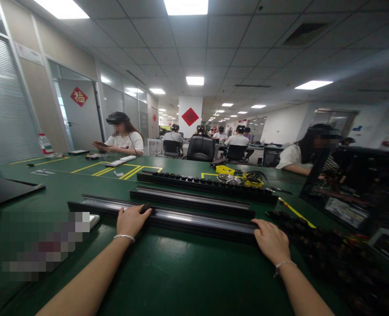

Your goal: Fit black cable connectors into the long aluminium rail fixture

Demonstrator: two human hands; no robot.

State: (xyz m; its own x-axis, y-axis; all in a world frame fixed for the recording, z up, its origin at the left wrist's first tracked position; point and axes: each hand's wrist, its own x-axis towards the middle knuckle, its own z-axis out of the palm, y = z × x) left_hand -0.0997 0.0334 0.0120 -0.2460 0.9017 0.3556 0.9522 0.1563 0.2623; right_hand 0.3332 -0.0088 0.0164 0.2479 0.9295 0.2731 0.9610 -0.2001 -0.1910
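Observation:
A long black rail [187, 218] with a shiny grey channel lies across the table in front of me. My left hand [131, 222] is closed at its left part, fingers over the near edge, with a small black part [145, 208] at the thumb and fingertips. At the rail's right end, my right hand [272, 239] grips the edge with its fingertips. Behind it lies a shorter black rail [194, 200]. Farther back, another black rail [207, 185] carries a row of small black parts along its channel.
A pile of dark parts [339, 259] spreads at the right, beside an open computer case [352, 188]. Yellow trays [225, 170] and a metal dish [229, 179] stand behind the rails. Co-workers sit at left [125, 140] and right [296, 151]. A dark panel [10, 188] lies at the left.

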